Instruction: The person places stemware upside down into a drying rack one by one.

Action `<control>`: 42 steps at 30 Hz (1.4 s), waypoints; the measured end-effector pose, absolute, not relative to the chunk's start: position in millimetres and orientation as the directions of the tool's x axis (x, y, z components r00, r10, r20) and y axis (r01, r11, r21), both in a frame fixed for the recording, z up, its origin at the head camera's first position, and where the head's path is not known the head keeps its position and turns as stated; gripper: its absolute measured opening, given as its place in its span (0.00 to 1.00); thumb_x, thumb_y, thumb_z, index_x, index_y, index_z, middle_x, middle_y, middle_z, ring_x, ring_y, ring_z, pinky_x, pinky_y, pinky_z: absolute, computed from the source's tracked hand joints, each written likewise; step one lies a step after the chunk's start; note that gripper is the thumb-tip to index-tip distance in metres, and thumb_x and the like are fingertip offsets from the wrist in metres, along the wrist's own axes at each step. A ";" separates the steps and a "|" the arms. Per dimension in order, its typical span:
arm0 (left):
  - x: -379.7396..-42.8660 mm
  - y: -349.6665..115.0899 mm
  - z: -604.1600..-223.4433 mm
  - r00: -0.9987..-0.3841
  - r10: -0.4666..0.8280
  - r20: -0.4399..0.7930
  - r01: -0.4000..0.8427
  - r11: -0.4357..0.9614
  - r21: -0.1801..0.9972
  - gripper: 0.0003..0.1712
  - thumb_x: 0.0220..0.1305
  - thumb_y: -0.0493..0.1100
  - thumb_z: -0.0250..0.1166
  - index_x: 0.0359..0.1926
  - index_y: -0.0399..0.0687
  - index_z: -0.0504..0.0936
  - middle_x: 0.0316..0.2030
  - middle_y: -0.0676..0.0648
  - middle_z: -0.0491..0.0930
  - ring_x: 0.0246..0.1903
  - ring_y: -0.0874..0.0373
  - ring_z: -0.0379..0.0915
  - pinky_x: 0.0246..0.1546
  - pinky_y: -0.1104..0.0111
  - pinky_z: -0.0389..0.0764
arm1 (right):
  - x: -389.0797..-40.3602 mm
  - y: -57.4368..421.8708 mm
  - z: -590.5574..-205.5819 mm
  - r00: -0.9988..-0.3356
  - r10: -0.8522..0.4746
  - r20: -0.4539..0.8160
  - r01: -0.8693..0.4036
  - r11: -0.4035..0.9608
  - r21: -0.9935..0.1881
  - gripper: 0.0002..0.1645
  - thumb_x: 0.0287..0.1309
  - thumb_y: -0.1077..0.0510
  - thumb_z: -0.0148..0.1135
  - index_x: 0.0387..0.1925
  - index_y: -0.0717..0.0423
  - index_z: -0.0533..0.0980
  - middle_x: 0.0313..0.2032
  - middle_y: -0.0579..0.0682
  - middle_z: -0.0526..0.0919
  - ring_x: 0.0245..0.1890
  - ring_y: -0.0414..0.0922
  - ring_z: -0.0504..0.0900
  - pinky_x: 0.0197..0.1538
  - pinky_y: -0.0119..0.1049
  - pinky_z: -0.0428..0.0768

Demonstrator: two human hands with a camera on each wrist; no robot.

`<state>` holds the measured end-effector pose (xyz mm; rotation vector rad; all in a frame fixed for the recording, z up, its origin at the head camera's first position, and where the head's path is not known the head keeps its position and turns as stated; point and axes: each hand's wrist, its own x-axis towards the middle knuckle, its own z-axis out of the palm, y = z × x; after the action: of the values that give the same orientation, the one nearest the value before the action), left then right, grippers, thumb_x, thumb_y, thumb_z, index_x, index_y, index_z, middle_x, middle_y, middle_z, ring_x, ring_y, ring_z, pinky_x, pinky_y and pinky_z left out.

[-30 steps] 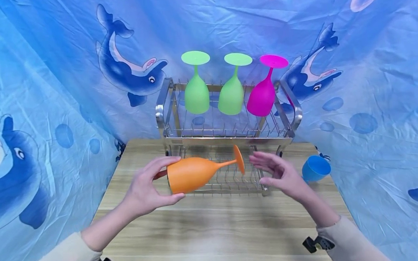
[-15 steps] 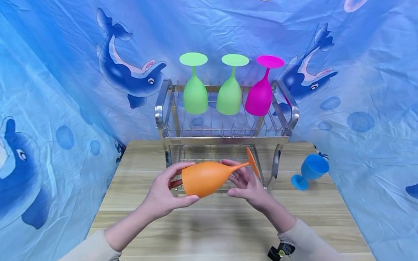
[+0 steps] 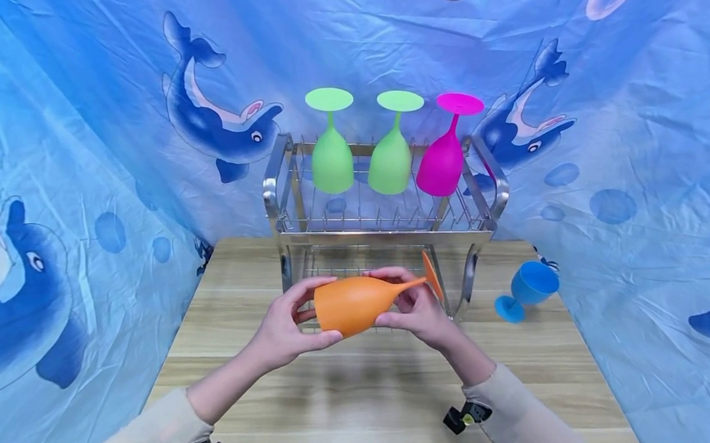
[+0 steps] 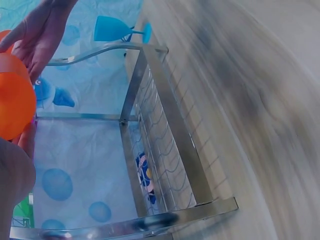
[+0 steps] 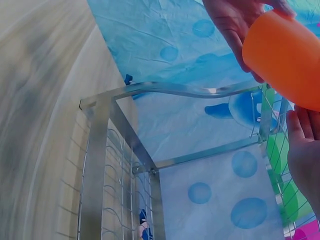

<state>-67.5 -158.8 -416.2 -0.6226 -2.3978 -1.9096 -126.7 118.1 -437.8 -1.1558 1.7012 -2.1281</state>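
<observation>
An orange goblet [image 3: 353, 305] lies sideways in the air before the rack, its rim to the left and its foot to the right. My left hand [image 3: 291, 327] grips it at the rim end, thumb below and fingers above. Around the narrowing end of the bowl, near the stem, my right hand [image 3: 418, 311] holds it with thumb and fingers. In the left wrist view the orange goblet [image 4: 15, 100] is cut off by the frame edge. The right wrist view shows the goblet's bowl [image 5: 285, 55] between both hands.
A two-tier metal dish rack [image 3: 385, 237] stands behind my hands. On its upper tier two green goblets [image 3: 332, 160] and a magenta goblet [image 3: 442, 165] stand upside down. A blue goblet [image 3: 533, 284] lies tilted on the wooden table [image 3: 363, 406] at the right. Dolphin-printed cloth hangs around.
The orange goblet has moved to the right with my left hand. My right hand has come in from the right and taken hold of it near the stem, uncovering the blue goblet's foot.
</observation>
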 end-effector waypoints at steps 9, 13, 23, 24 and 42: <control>-68.8 -155.3 -420.4 -0.921 0.297 0.250 0.295 0.116 0.948 0.42 0.58 0.41 0.83 0.71 0.55 0.76 0.66 0.45 0.76 0.59 0.50 0.80 0.56 0.62 0.88 | -125.9 117.9 -435.2 -0.696 -0.558 0.451 -0.329 -0.310 -0.892 0.39 0.63 0.59 0.78 0.68 0.69 0.69 0.68 0.57 0.77 0.66 0.50 0.79 0.68 0.42 0.80; -69.3 -155.2 -421.2 -0.921 0.311 0.235 0.279 0.107 0.954 0.42 0.58 0.41 0.82 0.72 0.55 0.75 0.66 0.44 0.75 0.59 0.48 0.80 0.56 0.62 0.87 | -128.0 118.3 -435.0 -0.682 -0.555 0.476 -0.362 -0.309 -0.879 0.38 0.62 0.60 0.79 0.67 0.70 0.70 0.66 0.56 0.78 0.65 0.50 0.79 0.68 0.42 0.81; -73.2 -155.0 -417.6 -0.907 0.350 0.234 0.290 0.114 0.950 0.45 0.58 0.44 0.82 0.75 0.52 0.72 0.67 0.44 0.75 0.62 0.47 0.78 0.60 0.63 0.85 | -131.2 122.1 -424.2 -0.640 -0.559 0.527 -0.446 -0.288 -0.847 0.37 0.63 0.58 0.79 0.65 0.70 0.71 0.64 0.54 0.80 0.63 0.49 0.81 0.65 0.42 0.84; -73.8 -155.2 -416.9 -0.903 0.358 0.239 0.297 0.118 0.947 0.46 0.58 0.45 0.82 0.75 0.52 0.71 0.67 0.45 0.75 0.62 0.47 0.78 0.61 0.63 0.85 | -131.8 122.6 -422.6 -0.633 -0.560 0.535 -0.459 -0.285 -0.842 0.37 0.63 0.57 0.79 0.65 0.70 0.72 0.64 0.53 0.80 0.63 0.49 0.81 0.64 0.41 0.84; -94.5 -208.6 -343.0 -0.857 0.270 0.440 0.507 0.283 0.814 0.49 0.50 0.29 0.84 0.73 0.43 0.74 0.69 0.40 0.76 0.68 0.46 0.76 0.66 0.65 0.79 | -149.0 161.0 -367.7 -0.588 -0.578 0.565 -0.582 -0.183 -0.792 0.39 0.61 0.52 0.81 0.61 0.73 0.74 0.63 0.50 0.83 0.60 0.49 0.83 0.59 0.41 0.88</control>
<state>-94.5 -208.6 -343.0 -0.7201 -2.3347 -1.6071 -149.0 161.0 -367.7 -1.4265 2.0105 -1.9526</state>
